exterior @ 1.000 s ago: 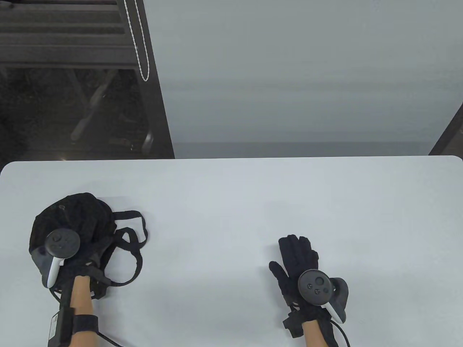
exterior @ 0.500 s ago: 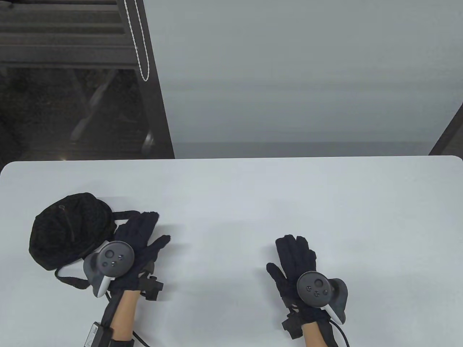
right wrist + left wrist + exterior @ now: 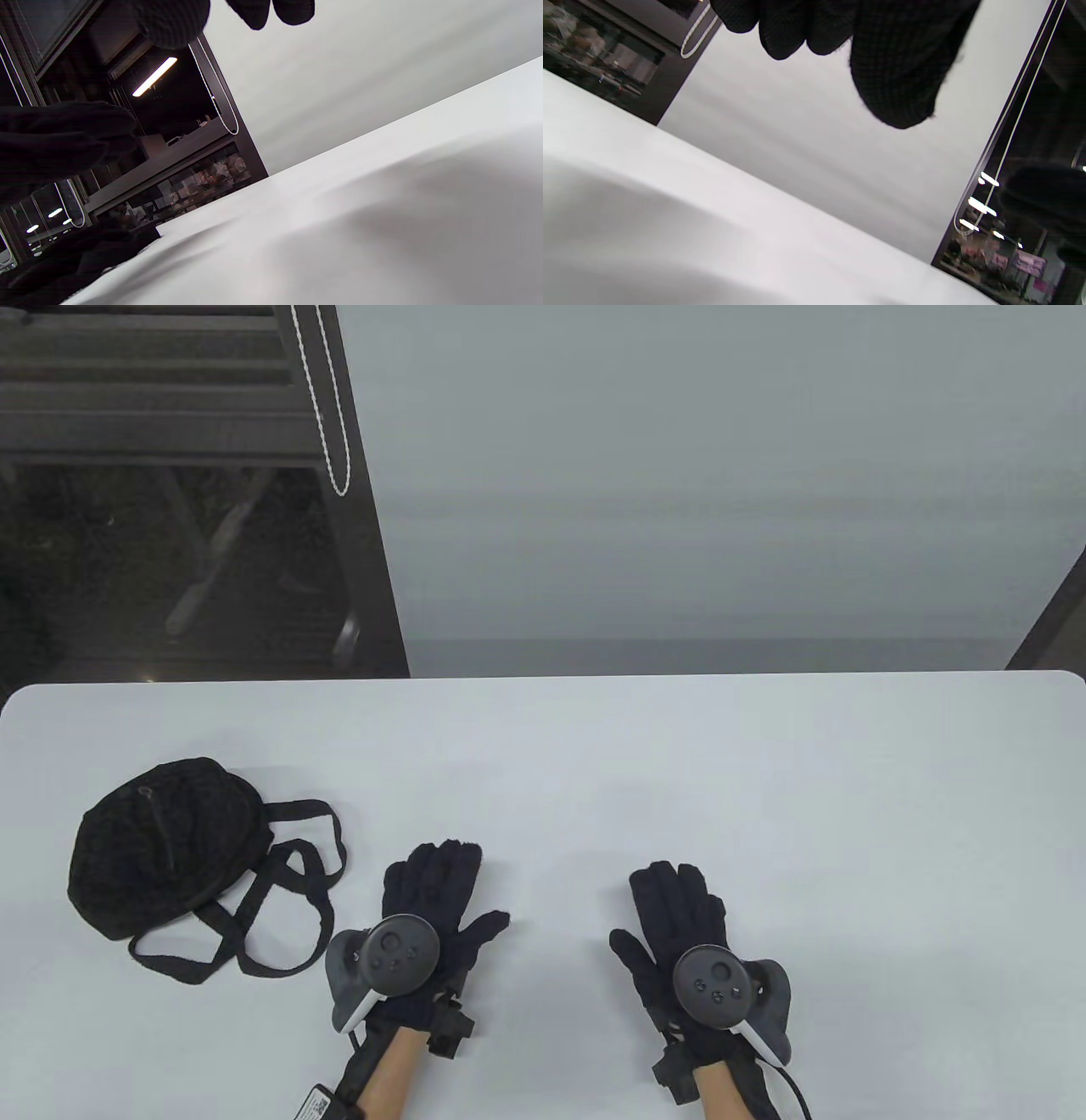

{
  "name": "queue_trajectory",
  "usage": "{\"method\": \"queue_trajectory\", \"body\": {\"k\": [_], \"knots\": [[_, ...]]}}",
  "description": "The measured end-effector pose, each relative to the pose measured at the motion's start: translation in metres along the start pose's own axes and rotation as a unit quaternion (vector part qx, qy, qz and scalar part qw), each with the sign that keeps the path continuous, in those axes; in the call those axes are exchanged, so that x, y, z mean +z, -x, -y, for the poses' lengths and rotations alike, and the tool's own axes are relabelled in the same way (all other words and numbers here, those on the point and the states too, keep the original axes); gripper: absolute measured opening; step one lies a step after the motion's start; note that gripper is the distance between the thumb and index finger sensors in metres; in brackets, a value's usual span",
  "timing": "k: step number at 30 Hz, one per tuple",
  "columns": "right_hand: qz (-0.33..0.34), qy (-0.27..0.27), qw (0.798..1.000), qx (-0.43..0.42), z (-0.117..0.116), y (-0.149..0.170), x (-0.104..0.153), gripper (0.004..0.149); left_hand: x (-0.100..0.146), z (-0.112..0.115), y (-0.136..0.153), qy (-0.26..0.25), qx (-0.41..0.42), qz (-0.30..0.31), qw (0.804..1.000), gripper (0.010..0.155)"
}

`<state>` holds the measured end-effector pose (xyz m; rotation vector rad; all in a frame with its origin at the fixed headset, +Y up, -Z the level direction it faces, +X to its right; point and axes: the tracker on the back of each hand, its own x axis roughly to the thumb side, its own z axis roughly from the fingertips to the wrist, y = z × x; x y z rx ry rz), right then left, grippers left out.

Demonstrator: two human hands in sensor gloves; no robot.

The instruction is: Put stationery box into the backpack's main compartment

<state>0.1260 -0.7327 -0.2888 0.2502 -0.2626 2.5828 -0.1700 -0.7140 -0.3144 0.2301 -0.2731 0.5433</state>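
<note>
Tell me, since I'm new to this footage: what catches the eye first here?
The black backpack lies at the white table's left, straps spread beside it. Nearer the front edge, the left hand and right hand lie flat, fingers extended, holding nothing. No stationery box shows.

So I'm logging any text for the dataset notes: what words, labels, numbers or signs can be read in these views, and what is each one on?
None can be read.
A white sticker on the cable unit at the left wrist carries a printed code, too small to read.
A pink sign in the background of the left wrist view is too blurred to read.
The backpack, the gloves and the trackers show no legible text.
</note>
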Motion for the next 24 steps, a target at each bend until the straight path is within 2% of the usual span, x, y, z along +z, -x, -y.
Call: {"method": "queue_trajectory", "body": {"k": [9,24], "knots": [[-0.01,-0.017,1.0,0.018,-0.009,0.002,-0.003,0.071,-0.003,0.027,0.008,0.04,-0.016,-0.008,0.999,0.082],[-0.015,-0.027,0.999,0.009,-0.013,0.007,-0.004,0.071,-0.001,0.033,0.01,0.047,-0.005,-0.009,0.999,0.082]]}}
